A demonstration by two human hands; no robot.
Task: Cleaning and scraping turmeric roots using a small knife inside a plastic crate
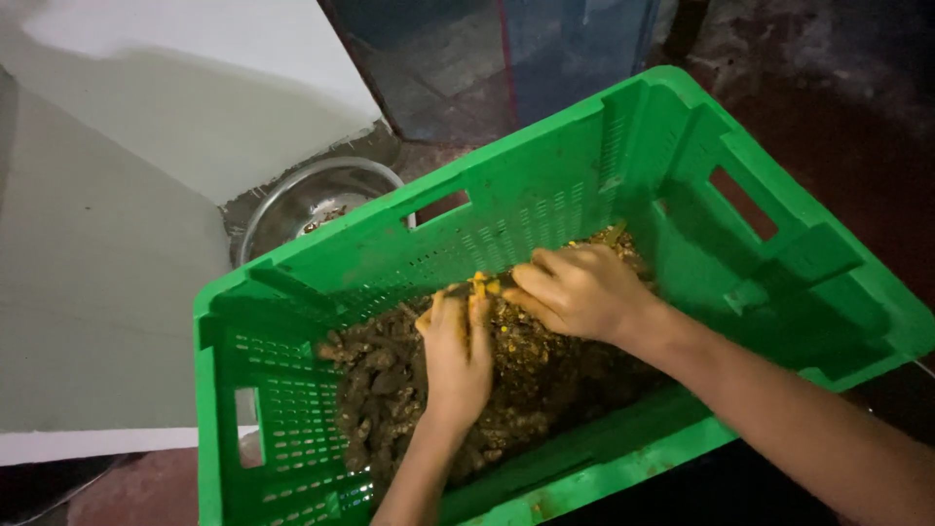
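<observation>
Both hands, left [456, 353] and right [577, 290], pinch a yellow root [479, 285] mid-frame; crate [623, 136] heaped with roots [390, 390], bowl [292, 200] upper left nearly empty.

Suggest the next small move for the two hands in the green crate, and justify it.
Probably ease the yellow piece free of the root heap: the left hand and right hand meet on it at the top, inside the green crate.

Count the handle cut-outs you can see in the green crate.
3. One in the crate's far wall, one in the right wall, one in the left wall. The near wall's may be hidden.
</observation>
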